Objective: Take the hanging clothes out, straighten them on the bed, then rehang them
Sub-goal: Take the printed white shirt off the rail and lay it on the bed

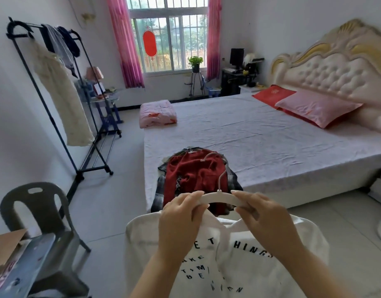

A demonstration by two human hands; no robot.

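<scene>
I hold a white hanger [219, 197] in front of me, my left hand [181, 216] gripping its left arm and my right hand [264, 216] its right arm. A white T-shirt with black lettering [245, 261] hangs from it below my hands. Beyond it, a pile of clothes with a dark red garment [191, 175] on top and a plaid one beneath lies on the near corner of the bed [260, 134], with another pale hanger resting on it. The black clothes rack [56, 117] stands at the left wall with a cream dress [60, 95] and dark garments hung on it.
A grey plastic chair [37, 214] stands at the lower left beside a table edge with a cardboard box [7, 244]. A folded pink quilt [157, 114] lies on the bed's far corner, pillows [314, 108] by the headboard. Tiled floor runs between rack and bed.
</scene>
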